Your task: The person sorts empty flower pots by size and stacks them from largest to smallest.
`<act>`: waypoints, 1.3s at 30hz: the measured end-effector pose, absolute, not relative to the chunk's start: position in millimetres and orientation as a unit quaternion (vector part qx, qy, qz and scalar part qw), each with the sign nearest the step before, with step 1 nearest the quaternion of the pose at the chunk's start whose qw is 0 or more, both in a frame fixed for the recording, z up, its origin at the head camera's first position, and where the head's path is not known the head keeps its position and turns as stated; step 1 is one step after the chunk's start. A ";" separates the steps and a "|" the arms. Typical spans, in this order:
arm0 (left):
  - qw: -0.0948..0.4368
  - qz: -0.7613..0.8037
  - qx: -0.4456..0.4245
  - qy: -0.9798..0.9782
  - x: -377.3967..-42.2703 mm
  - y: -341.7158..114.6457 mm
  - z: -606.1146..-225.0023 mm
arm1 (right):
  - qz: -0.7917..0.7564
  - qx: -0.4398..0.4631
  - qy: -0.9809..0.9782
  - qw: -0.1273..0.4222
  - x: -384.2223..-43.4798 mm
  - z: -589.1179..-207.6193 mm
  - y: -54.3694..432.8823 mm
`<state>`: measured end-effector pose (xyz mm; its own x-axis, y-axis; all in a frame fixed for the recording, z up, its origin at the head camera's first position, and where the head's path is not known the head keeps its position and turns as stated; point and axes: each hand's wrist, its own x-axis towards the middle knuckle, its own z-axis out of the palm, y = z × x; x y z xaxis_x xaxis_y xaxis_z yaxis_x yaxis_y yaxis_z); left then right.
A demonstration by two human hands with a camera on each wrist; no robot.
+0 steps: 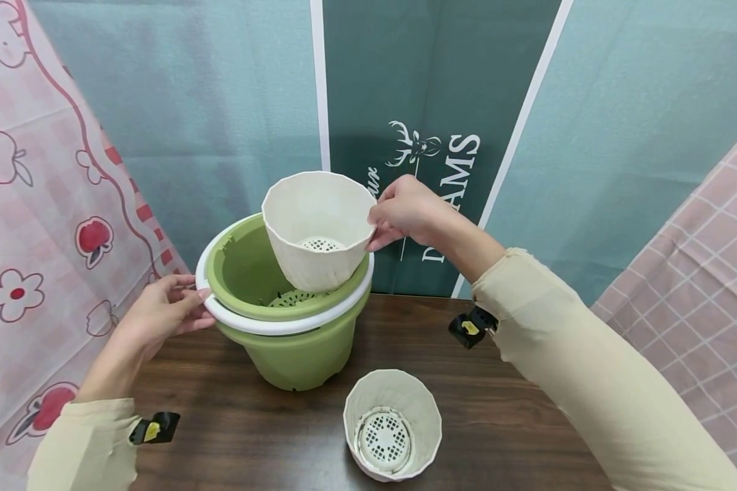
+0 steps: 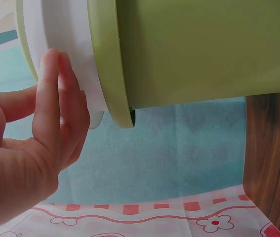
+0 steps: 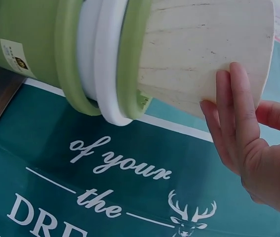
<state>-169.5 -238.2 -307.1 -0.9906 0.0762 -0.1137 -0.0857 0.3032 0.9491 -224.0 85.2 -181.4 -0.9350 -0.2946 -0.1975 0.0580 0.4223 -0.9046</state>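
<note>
My right hand (image 1: 405,213) pinches the rim of a cream faceted plastic flowerpot (image 1: 319,262), thumb inside and fingers along its outer wall. That flowerpot is tilted, its lower part inside the mouth of a stack of nested pots. The stack has a green pot (image 1: 239,262) innermost, a white-rimmed pot (image 1: 282,326) around it and a larger green pot (image 1: 301,361) outside. On the stack's left side, my left hand (image 1: 168,307) holds the white rim between thumb and fingers. In the left wrist view, the fingers (image 2: 48,103) lie against that rim.
A second cream flowerpot (image 1: 426,423), with a perforated base, stands upright on the dark wooden table (image 1: 503,409) in front. Teal printed cloth (image 1: 190,102) hangs behind. Pink patterned cloth (image 1: 43,225) is at the left, and pink checked cloth (image 1: 706,273) at the right.
</note>
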 end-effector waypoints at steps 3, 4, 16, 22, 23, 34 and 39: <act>0.069 0.593 -0.002 0.803 -169.0 -238.3 -307.2 | -0.531 -0.071 0.827 0.169 -224.5 -186.9 84.5; 0.068 0.593 -0.002 0.802 -169.0 -238.4 -307.3 | -0.531 -0.072 0.827 0.171 -224.6 -188.7 84.1; 0.069 0.599 0.001 0.797 -169.2 -237.6 -308.6 | -0.515 -0.059 0.836 0.178 -228.4 -208.2 79.3; 0.068 0.595 0.000 0.801 -168.6 -237.8 -308.2 | -0.514 -0.058 0.837 0.179 -231.3 -217.0 76.2; 0.068 0.594 0.000 0.801 -168.5 -237.7 -308.2 | -0.516 -0.056 0.836 0.180 -231.9 -218.5 75.1; 0.063 0.596 0.002 0.801 -166.5 -235.6 -308.4 | -0.519 -0.034 0.831 0.195 -235.5 -233.8 65.5; 0.063 0.598 0.001 0.799 -167.6 -235.4 -308.3 | -0.509 -0.035 0.838 0.192 -236.3 -234.2 64.6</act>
<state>-167.6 -235.4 -308.3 -0.9919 0.0780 -0.0998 -0.0739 0.2836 0.9561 -236.3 64.6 -234.2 -0.9237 -0.2544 -0.2863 0.1366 0.4796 -0.8668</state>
